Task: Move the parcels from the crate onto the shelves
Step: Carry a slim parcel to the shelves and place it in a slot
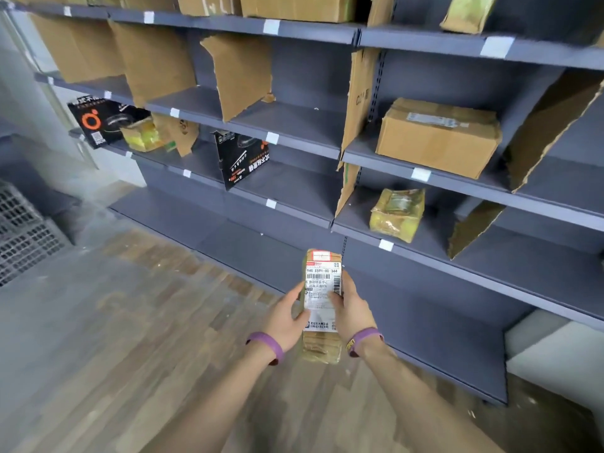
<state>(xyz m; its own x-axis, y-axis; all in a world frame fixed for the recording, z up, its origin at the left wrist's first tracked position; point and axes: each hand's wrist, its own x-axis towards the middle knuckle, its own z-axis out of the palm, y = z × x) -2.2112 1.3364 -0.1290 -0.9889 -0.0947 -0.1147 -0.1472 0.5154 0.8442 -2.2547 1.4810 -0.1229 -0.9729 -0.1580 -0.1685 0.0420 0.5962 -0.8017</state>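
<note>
I hold a narrow brown parcel (pixel 322 344) wrapped in tape, with a white shipping label on top, low in the middle of the view. My left hand (pixel 287 317) grips its left side and my right hand (pixel 354 310) grips its right side. Both wrists wear purple bands. The parcel hangs in front of the grey metal shelves (pixel 294 125), level with the lower boards. The crate (pixel 23 230), a grey mesh one, shows only partly at the left edge.
On the shelves lie a brown cardboard box (pixel 438 135), a yellow taped parcel (pixel 397 212), another yellow parcel (pixel 142 135) and two black printed boxes (pixel 94 120) (pixel 242 158). Cardboard dividers (pixel 243 76) split the bays. The floor is wood planks (pixel 98 338).
</note>
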